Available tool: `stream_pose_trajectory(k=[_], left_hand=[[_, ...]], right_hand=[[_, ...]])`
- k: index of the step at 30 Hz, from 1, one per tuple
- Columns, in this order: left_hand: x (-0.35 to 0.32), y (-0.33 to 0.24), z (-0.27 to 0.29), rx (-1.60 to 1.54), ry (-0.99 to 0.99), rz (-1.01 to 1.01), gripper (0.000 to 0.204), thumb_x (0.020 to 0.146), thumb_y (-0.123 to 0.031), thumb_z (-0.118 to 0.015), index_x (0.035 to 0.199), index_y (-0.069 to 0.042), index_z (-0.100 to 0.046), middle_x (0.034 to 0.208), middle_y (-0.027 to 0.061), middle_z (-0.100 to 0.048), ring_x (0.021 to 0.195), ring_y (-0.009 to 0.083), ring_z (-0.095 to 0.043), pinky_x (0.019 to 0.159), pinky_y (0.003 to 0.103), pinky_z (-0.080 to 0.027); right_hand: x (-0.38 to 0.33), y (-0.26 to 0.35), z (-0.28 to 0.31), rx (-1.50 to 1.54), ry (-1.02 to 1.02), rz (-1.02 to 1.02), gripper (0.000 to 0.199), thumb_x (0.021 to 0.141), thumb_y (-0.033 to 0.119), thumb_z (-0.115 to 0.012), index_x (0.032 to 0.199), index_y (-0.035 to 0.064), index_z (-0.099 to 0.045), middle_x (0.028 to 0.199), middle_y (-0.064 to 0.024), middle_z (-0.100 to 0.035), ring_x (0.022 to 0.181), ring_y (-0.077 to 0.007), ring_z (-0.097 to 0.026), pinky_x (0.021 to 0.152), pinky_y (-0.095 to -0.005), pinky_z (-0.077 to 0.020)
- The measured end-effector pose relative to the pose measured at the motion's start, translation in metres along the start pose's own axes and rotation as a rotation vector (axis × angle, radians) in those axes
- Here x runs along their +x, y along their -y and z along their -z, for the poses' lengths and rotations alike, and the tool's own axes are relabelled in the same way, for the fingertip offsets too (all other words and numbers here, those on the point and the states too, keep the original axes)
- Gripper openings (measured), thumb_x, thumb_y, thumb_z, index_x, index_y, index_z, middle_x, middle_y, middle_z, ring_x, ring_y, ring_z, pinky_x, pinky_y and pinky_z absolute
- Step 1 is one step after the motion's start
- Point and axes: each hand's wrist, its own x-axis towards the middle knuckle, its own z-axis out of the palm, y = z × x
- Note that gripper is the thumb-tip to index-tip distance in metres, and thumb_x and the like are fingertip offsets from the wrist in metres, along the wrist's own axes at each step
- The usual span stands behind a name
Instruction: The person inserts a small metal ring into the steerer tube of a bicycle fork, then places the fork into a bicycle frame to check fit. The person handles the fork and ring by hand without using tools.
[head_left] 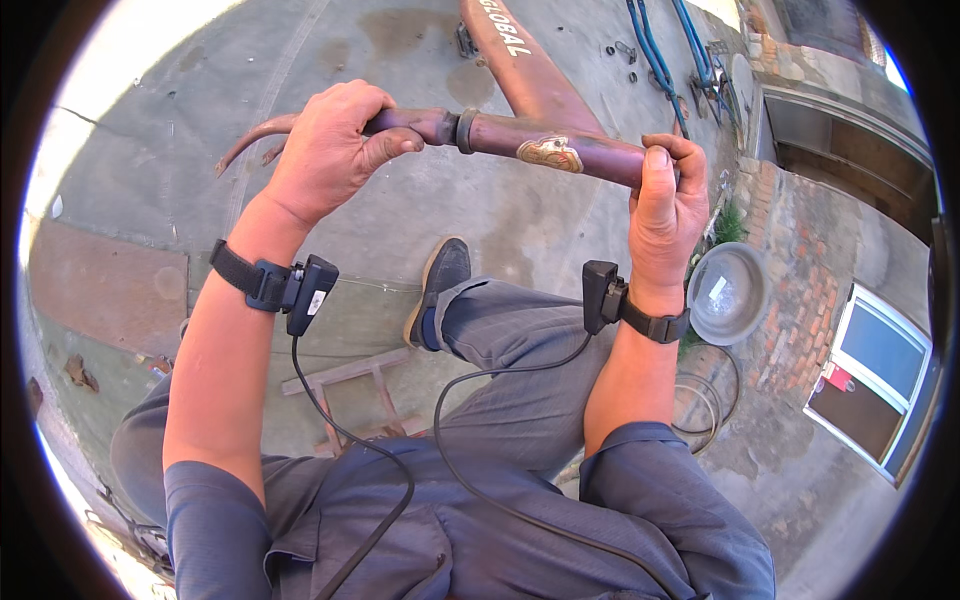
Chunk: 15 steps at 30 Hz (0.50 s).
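Note:
A worn purple bicycle frame [540, 75] is held up before me, its thick tube running away toward the top with white lettering on it. Its head tube [615, 158] lies crosswise and carries a gold badge [550, 153]. At its left end, past a dark ring [464, 131], is the bicycle fork [262, 128], whose curved blades point left. My left hand [335, 145] is wrapped round the fork just left of the ring. My right hand [668, 205] grips the right end of the head tube, thumb on the near side; the tube's end is hidden by the fingers.
Blue bicycle tubing [652, 50] stands at the upper right, with small dark parts [628, 60] on the concrete beside it. A grey basin [728, 292] and a coiled hose [715, 405] lie to the right. A low wooden frame [355, 385] is by my legs.

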Motion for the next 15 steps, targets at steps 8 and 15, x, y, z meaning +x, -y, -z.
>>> stream_pose_trajectory(k=[8,15], left_hand=[[-0.012,-0.012,0.018,0.114,-0.031,0.085,0.056,0.095,-0.054,-0.068,0.117,-0.002,-0.067,0.104,0.0130,-0.065,0.096,0.0323,-0.063,0.086,0.042,-0.052],[-0.035,-0.035,0.085,0.369,-0.075,0.280,0.046,0.102,-0.040,-0.065,0.131,-0.004,-0.063,0.126,0.0136,-0.065,0.117,0.0327,-0.063,0.098,0.041,-0.051]], right_hand=[[0.000,0.012,-0.021,0.057,-0.013,0.088,0.030,0.094,0.030,-0.075,0.109,0.0052,-0.068,0.089,0.0026,-0.059,0.077,-0.0052,-0.048,0.070,-0.0220,-0.0413],[-0.004,0.012,-0.026,0.000,0.064,0.120,0.041,0.090,0.035,-0.081,0.112,0.0029,-0.069,0.076,0.0048,-0.054,0.071,-0.0050,-0.047,0.063,-0.0220,-0.0392]])
